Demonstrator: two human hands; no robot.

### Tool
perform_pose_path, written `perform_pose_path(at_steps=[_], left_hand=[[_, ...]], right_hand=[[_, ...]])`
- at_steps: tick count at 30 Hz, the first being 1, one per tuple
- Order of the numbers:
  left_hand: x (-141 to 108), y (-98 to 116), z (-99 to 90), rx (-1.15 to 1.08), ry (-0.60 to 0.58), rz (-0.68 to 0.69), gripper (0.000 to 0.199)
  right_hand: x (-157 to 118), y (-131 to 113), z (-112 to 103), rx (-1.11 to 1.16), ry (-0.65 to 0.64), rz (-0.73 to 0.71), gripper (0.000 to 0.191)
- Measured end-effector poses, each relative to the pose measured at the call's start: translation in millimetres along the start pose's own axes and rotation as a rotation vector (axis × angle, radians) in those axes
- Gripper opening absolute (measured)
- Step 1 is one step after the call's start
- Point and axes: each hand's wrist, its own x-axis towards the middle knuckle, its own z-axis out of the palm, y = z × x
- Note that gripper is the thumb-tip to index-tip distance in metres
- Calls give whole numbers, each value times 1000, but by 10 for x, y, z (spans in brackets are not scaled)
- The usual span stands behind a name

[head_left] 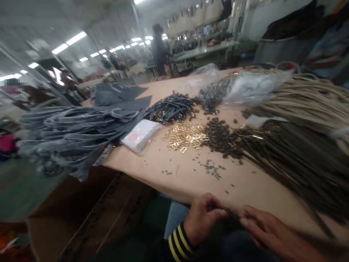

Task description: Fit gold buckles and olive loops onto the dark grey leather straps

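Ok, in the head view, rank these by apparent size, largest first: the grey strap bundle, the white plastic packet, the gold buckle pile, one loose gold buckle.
1. Grey strap bundle
2. White plastic packet and gold buckle pile: they look about alike, so I won't rank them
3. Loose gold buckle

The sleeve cuff [179, 242] is black with yellow stripes, the buckles [185, 136] gold.

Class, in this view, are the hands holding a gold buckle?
No: the left hand pinches a thin dark strap near the right hand, while the gold buckles lie loose on the tan table.
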Motion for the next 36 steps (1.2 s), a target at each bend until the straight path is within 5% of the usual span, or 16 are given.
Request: perform_pose_path(at_steps=[7,17,29,36], left_hand=[[1,41,-3,-47,-158,-87,8],[-10,-34,28,-152,-153,-122,11],[-31,-126,105,-148,-33,-50,14],[-78,-192,202,-18,74,32,14]], right_hand=[[-74,-152,-137,39,-211,-87,18],[-92,-78,-129,88,-265,-58,13],[-36,-47,22,217,-121,4,24],[-37,-93,188,89,145,-142,23]])
